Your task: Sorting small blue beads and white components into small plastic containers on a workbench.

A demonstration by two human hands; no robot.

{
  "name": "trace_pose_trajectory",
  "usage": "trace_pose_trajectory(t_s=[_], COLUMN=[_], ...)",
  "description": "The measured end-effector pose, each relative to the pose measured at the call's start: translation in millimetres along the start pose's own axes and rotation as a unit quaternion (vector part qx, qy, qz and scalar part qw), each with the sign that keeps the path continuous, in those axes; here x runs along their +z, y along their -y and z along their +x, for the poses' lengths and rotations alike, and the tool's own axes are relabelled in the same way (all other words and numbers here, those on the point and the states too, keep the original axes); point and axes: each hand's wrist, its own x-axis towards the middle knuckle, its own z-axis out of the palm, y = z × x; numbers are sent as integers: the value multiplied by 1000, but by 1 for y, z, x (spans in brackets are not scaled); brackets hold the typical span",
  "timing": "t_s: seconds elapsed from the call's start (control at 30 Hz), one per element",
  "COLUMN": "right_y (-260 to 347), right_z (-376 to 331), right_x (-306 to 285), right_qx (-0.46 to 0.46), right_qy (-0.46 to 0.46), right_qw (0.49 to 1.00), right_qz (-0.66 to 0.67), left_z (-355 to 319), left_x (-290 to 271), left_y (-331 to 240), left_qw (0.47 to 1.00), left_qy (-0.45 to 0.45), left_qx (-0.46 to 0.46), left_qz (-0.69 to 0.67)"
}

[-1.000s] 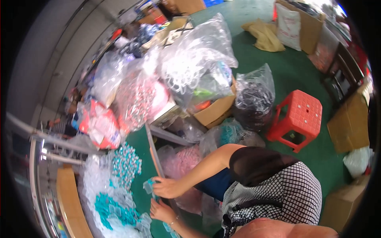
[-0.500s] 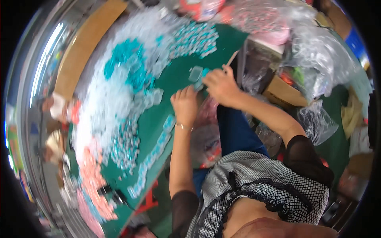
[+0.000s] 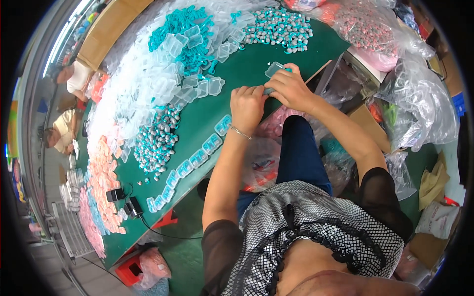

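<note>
My left hand, a bracelet on its wrist, is closed at the table's near edge. Its fingertips meet those of my right hand at a small grey-and-teal piece, which both pinch; the fingers cover most of it. A clear plastic case with a lid shows just beyond my right fingers; whether they touch it I cannot tell. Left of my left forearm, a row of several clear cases with teal pieces inside lies along the table edge.
On the green table lie a large heap of clear cases, teal strips, piles of grey-and-teal pieces and pink pieces. Black adapters trail a cable. Plastic bags crowd the right. Two people sit at far left.
The view has shifted, so the table sits lower and further right. My hands have come together, fingertips meeting at the small piece; the clear case stays beside my right hand.
</note>
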Motion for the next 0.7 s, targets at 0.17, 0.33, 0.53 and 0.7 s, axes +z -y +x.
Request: trace_pose_trajectory(t_s=[0.17,0.33,0.53,0.7], right_y=[-33,-81,-72,-63], right_z=[19,1,-8,-8], right_x=[-17,-19,-20,-21], right_qx=[31,186,181,186], right_qy=[-7,2,47,38], right_qw=[997,981,981,978], right_qz=[65,48,44,80], left_z=[-12,-4,35,44], left_x=[-13,-16,21,37], left_y=[3,-11,-37,-32], left_qw=[997,997,994,988], left_qy=[-4,-10,20,78], left_qx=[7,-6,-63,-93], left_qz=[77,76,85,97])
